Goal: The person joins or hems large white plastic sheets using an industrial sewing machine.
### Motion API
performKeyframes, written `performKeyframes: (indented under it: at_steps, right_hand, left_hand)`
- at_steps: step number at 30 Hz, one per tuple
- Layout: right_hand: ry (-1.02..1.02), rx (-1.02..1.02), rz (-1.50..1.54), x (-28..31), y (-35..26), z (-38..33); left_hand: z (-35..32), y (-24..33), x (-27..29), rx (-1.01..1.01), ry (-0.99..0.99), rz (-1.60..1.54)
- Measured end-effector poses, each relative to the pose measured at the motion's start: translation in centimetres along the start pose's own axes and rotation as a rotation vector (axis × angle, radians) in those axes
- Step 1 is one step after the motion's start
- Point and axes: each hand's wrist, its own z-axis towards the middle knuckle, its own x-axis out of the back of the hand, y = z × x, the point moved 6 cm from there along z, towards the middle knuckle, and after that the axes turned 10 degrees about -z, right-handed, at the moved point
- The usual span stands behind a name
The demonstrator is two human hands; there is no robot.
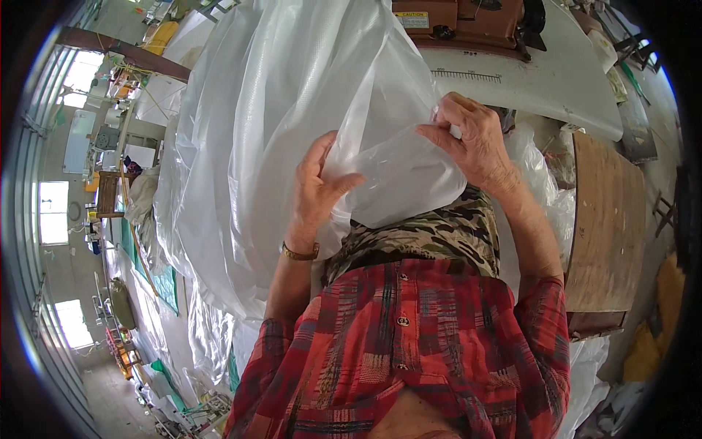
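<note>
A large sheet of white translucent woven plastic spreads in folds across my lap and up over the work surface. My right hand pinches the edge of a thinner clear plastic film between thumb and fingers, to the right of the lap. Facing it, my left hand has its thumb stretched out and apart from its fingers. A raised fold of the sheet lies against that hand, and part of its fingers is hidden there. The film hangs between the two hands, over camouflage trousers.
Ahead to the right, a brown sewing machine stands on a pale table with a printed ruler scale. A wooden board is at my right, beside crumpled clear plastic. More plastic sheeting lies on the left.
</note>
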Motion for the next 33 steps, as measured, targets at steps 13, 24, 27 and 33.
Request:
performKeyframes:
  at_steps: [13,24,27,33]
  right_hand:
    - [0.060,0.106,-0.135,1.8,0.1,1.7]
    - [0.092,0.111,-0.177,1.3,-0.4,2.3]
    - [0.103,0.116,-0.155,1.1,-0.8,2.1]
    - [0.166,0.082,-0.132,0.6,-0.8,1.8]
  left_hand:
    - [2.0,2.6,-0.6,-0.136,0.052,0.668]
    - [6.2,1.3,-2.2,-0.079,0.002,0.521]
    - [6.9,1.4,-2.7,-0.088,0.039,0.514]
    - [7.9,1.2,-3.2,-0.100,0.057,0.622]
